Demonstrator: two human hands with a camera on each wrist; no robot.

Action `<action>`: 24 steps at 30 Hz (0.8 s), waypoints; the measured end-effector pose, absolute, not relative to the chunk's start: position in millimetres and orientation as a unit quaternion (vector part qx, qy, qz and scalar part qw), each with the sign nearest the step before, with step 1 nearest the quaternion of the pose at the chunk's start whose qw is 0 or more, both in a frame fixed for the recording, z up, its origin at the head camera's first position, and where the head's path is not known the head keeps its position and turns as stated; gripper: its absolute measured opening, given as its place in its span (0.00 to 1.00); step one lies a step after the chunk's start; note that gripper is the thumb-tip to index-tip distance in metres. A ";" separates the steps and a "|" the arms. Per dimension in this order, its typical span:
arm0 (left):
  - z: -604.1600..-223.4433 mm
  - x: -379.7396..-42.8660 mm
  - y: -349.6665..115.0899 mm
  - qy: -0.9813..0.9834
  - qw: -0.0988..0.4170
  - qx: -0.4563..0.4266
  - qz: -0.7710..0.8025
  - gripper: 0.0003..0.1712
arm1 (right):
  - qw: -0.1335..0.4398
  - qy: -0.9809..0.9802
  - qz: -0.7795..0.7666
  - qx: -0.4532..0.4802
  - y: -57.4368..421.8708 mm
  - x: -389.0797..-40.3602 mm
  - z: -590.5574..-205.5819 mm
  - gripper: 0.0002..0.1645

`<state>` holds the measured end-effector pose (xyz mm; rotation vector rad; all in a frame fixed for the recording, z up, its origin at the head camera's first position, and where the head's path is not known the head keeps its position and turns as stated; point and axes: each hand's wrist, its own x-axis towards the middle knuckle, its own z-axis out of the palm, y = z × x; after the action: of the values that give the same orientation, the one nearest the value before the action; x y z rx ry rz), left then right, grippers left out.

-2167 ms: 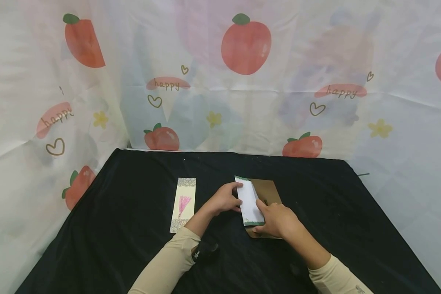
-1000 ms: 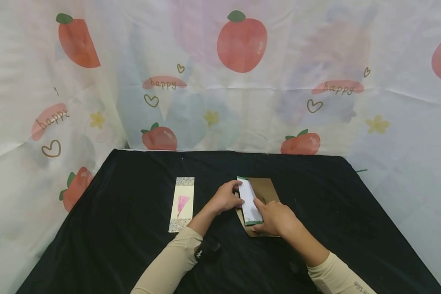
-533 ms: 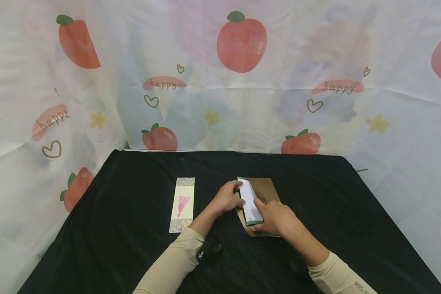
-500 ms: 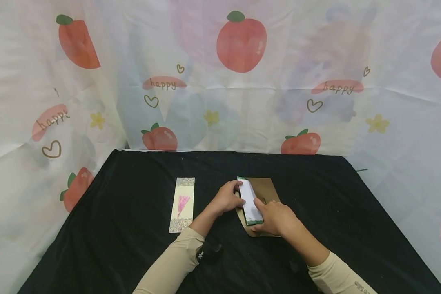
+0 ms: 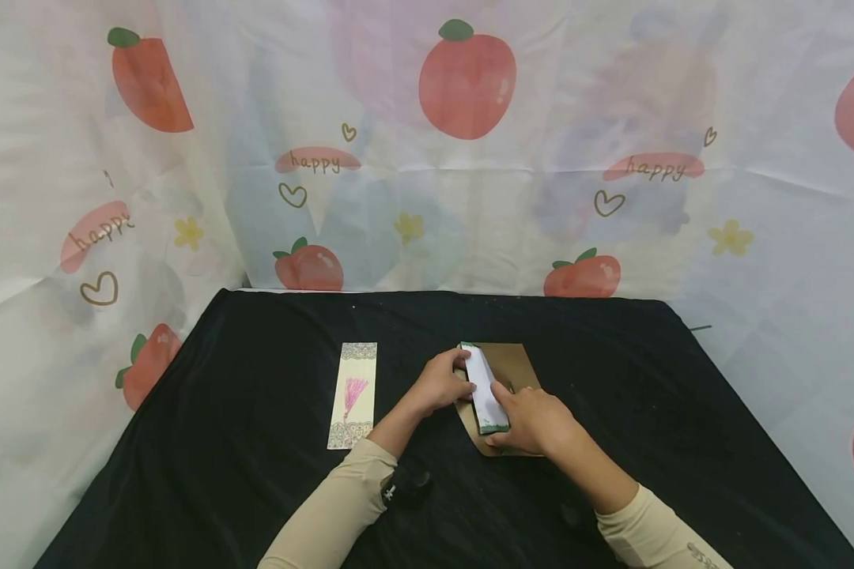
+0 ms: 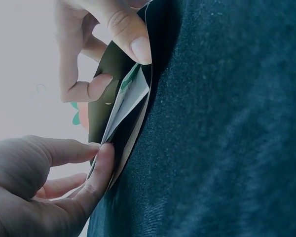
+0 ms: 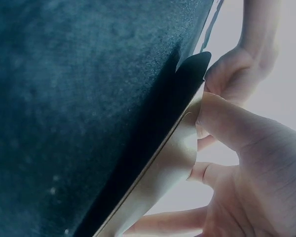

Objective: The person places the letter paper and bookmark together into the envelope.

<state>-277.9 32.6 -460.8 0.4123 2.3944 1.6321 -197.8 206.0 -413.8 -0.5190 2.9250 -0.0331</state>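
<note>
A folded white sheet of paper (image 5: 485, 389) with green-patterned ends lies partly inside a brown paper envelope (image 5: 515, 362). My left hand (image 5: 437, 385) pinches the sheet's left edge between thumb and fingers. My right hand (image 5: 537, 419) grips the envelope with thumb and fingers at its near side; in the left wrist view, its thumb and a bent finger hold the envelope's mouth apart. There the folded paper (image 6: 130, 98) shows between the envelope's two layers. The envelope (image 7: 163, 173) appears edge-on in the right wrist view, close over the dark cloth.
A cream bookmark-like card (image 5: 345, 367) with a pink tassel picture and lacy ends lies left of my left hand. Black cloth (image 5: 270, 379) covers the table. Behind stands a pale curtain (image 5: 384, 95) printed with fruit and hearts.
The white paper has shifted right into the envelope and shows as a narrower strip than 2.2 seconds ago. My left hand has followed it slightly right; the right hand stays nearly in place.
</note>
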 end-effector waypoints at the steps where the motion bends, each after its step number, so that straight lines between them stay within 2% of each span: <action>1: -461.1 -278.1 32.9 0.813 0.107 0.140 0.555 0.36 | 0.086 0.981 -0.012 -0.174 206.1 -197.9 -413.6 0.47; 24: -463.0 -279.0 38.1 0.818 0.105 0.134 0.549 0.35 | 0.081 0.979 -0.024 -0.185 207.0 -196.8 -410.4 0.48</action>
<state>-279.0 38.1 -463.0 0.3957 2.4112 1.6180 -196.8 207.0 -410.4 -0.5539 2.9274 -0.0712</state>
